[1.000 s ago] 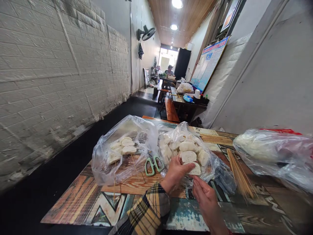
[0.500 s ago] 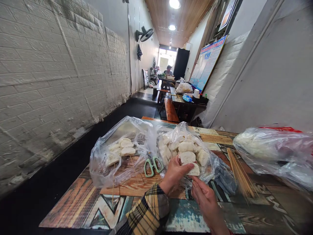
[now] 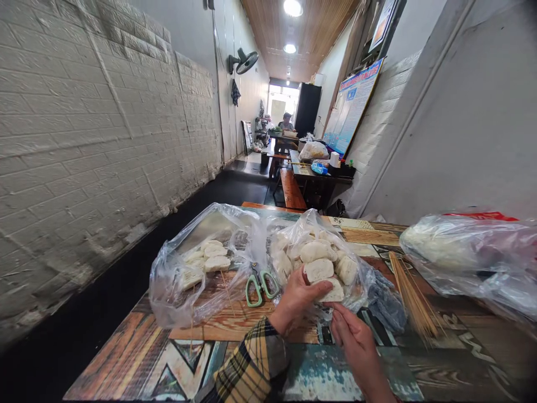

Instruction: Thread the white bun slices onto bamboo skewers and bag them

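Observation:
My left hand [image 3: 296,299] is closed around white, bread-like slices [image 3: 331,292], thumb on top, at the front of a clear plastic bag. More such slices [image 3: 318,251] are heaped in that bag [image 3: 312,219]. My right hand [image 3: 356,336] is pinched just below the held slices, on what looks like a thin bamboo skewer, mostly hidden by the fingers. Left of my hands, green-handled scissors [image 3: 260,288] lie on the table. Beyond them, a second clear bag [image 3: 161,285] holds slices [image 3: 216,263] with thin sticks poking out.
A bundle of bamboo skewers [image 3: 413,296] lies to the right on the patterned table [image 3: 126,358]. Behind it sits a large filled plastic bag [image 3: 470,257]. Farther off are a bench [image 3: 292,189], another table with bags, and a seated person [image 3: 286,122].
The view has shifted slightly. My right hand has drawn a little away from the slices, and my left hand keeps its hold.

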A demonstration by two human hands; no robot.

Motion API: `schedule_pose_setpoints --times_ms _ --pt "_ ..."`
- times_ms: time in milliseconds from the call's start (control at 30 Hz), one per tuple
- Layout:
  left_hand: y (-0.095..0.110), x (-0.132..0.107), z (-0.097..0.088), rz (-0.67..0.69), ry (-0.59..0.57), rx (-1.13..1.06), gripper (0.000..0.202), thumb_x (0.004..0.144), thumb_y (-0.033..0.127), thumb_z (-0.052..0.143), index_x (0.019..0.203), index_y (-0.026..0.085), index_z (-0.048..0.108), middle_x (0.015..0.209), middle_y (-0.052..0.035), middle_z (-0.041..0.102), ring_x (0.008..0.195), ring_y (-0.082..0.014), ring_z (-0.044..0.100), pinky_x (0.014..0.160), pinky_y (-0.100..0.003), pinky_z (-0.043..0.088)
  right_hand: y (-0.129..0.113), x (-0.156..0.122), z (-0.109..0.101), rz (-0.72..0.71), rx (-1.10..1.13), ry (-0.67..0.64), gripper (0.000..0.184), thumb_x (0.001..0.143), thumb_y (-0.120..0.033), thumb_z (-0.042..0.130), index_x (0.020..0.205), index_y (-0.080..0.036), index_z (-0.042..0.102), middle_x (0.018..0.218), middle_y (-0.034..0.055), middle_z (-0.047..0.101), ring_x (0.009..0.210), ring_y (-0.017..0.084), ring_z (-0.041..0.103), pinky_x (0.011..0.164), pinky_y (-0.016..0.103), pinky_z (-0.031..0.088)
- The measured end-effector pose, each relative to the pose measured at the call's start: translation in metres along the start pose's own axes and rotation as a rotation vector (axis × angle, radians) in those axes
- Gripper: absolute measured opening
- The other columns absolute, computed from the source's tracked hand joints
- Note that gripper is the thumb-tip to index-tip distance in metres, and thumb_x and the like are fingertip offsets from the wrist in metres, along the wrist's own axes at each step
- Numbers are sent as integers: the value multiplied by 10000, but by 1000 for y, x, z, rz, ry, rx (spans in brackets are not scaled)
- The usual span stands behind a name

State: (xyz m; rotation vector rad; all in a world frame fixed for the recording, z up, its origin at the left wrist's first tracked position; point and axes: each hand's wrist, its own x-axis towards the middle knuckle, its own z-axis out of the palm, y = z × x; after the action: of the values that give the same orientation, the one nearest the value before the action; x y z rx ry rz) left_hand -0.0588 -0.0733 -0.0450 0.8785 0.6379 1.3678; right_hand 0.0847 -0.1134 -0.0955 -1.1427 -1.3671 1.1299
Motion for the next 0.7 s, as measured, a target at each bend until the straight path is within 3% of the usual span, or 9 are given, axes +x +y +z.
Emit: schedule_pose_setpoints --times_ms 167,333,567,633,700 --pt "11 2 -7 60 59 -199 587 709 457 784 1205 185 627 1162 -106 681 999 -234 647 849 -324 508 12 -6 -10 37 -25 -25 471 841 -575 604 1007 -161 753 512 -42 466 463 111 426 465 237 364" --pt "14 4 -11 32 129 -244 520 693 428 803 1118 152 686 987 -101 728 915 -230 673 806 -320 517 18 -14 -13 97 15 -111 452 855 -558 599 1069 -189 750 506 -39 472 444 113 419 434 234 348" --pt "13 5 -9 27 138 -272 455 667 405 819 1020 137 715 857 -78 727 810 -213 676 737 -306 510 14 -13 -15 97 -104 -127 484 852 -602 562 1046 -209 767 516 -6 589 443 143 516 437 247 440" --pt "11 4 -9 36 158 -270 446 663 417 817 991 132 715 829 -75 720 794 -209 670 728 -305 504 14 -14 -22 56 -225 -144 478 858 -588 554 1080 -218 760 672 33 715 542 168 621 502 253 510" --pt "8 2 -10 51 178 -273 444 663 432 810 976 134 709 831 -72 713 781 -199 660 719 -300 498 16 -14 -32 -14 -420 -188 431 831 -555 597 1094 -256 761 1014 59 772 846 223 721 671 266 581"
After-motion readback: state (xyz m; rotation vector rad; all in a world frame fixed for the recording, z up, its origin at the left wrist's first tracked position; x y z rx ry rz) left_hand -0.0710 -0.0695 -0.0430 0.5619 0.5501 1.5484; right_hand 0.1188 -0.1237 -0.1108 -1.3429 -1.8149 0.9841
